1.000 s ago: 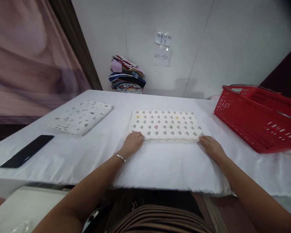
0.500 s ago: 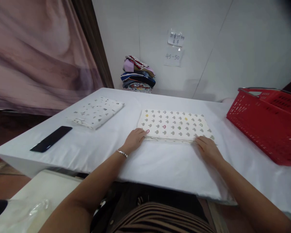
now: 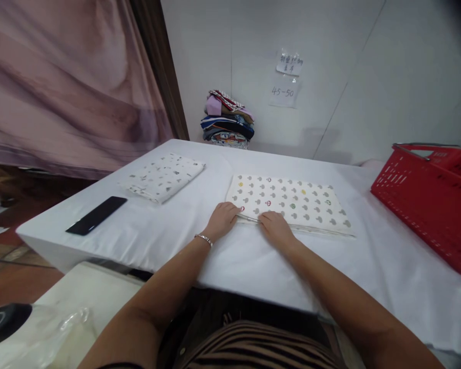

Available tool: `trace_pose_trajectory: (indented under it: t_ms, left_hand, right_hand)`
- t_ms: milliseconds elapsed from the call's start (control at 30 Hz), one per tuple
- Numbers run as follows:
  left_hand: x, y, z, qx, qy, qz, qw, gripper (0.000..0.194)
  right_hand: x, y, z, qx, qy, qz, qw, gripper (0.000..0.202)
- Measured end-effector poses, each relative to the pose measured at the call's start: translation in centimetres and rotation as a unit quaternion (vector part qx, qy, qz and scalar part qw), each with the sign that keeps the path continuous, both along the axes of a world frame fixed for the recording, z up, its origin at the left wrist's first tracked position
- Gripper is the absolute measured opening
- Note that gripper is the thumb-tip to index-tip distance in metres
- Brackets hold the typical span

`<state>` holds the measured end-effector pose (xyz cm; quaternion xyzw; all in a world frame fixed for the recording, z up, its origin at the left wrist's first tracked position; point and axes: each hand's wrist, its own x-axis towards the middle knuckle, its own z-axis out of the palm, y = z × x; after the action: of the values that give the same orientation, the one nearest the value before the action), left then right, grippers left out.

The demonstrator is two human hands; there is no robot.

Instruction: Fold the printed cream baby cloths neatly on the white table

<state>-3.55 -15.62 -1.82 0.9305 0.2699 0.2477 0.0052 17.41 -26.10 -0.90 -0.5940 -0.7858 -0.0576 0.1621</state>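
Observation:
A folded white cloth with grey, red, yellow and green mushroom prints (image 3: pixel 288 197) lies flat on the white-covered table (image 3: pixel 230 266). My left hand (image 3: pixel 222 220) has its fingers closed on the cloth's near left corner. Close beside it, my right hand (image 3: pixel 277 229) holds the near edge left of the middle, its fingers together on the layers. The thumbs of both hands are mostly hidden. Farther left lies another folded white cloth with small grey prints (image 3: pixel 167 177), touched by neither hand.
A black phone (image 3: pixel 97 215) rests at the table's left side. A red basket (image 3: pixel 426 200) stands on the right. Behind the table is a pile of folded fabrics (image 3: pixel 227 120). At lower left, a pale surface (image 3: pixel 96 287) holds clear plastic and a dark round object.
My right hand has moved left along the cloth's near edge, from its right end to near my left hand. The view has shifted slightly, so things appear moved right.

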Motion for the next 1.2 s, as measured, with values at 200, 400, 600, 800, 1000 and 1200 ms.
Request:
trace_pose_trajectory:
  t_ms: [200,400,600,800,1000,1200]
  left_hand:
    - [-0.3,-0.3,0.5,-0.011,0.008,0.005,1.000,0.026]
    - [-0.6,-0.5,0.6,-0.055,-0.021,0.001,0.998,0.029]
    - [-0.7,-0.4,0.7,-0.079,-0.039,-0.001,0.996,0.020]
    - [-0.3,-0.1,0.4,-0.085,-0.048,0.004,0.995,0.023]
    - [-0.2,0.0,0.0,-0.084,-0.066,0.001,0.994,0.016]
    - [-0.2,-0.3,0.5,-0.071,-0.081,-0.018,0.994,0.008]
  right_hand:
    - [-1.3,0.4,-0.5,0.015,0.013,-0.007,1.000,0.019]
    - [-1.6,0.9,-0.1,-0.001,0.081,-0.012,0.997,0.022]
    - [-2.6,2.0,0.4,-0.026,0.099,-0.006,0.995,0.023]
    - [-3.0,2.5,1.0,-0.063,0.086,-0.016,0.994,0.020]
    - [-3.2,2.8,1.2,-0.078,0.074,-0.027,0.994,0.023]
    - [-3.2,3.1,1.6,-0.115,0.084,-0.037,0.989,0.024]
